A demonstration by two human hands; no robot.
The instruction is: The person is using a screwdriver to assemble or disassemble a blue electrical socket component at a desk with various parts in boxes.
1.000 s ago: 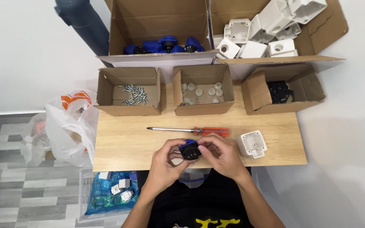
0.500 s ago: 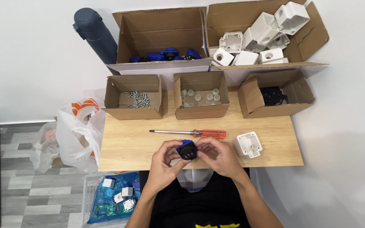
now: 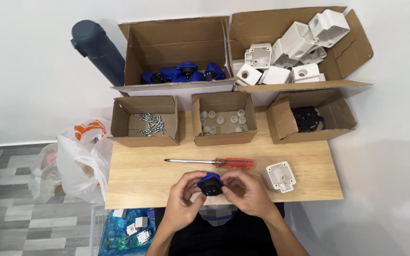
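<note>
Both hands hold one small blue and black socket part [image 3: 210, 184] over the near edge of the wooden table [image 3: 138, 180]. My left hand [image 3: 182, 194] grips its left side with the fingers curled around it. My right hand [image 3: 245, 192] closes on its right side. An orange-handled screwdriver [image 3: 209, 162] lies on the table just beyond the hands. A white plastic housing [image 3: 281, 176] rests to the right of my right hand.
Three small open boxes stand at the table's back: screws [image 3: 149, 124], pale round caps [image 3: 223, 118], black parts [image 3: 309, 118]. Behind are larger boxes of blue parts [image 3: 181, 73] and white housings [image 3: 285, 61]. A white plastic bag [image 3: 79, 161] and a blue bin [image 3: 126, 232] sit at the left.
The view has shifted and come slightly nearer. Both hands stay closed on the blue and black part at the table's near edge, with only small finger movement.
</note>
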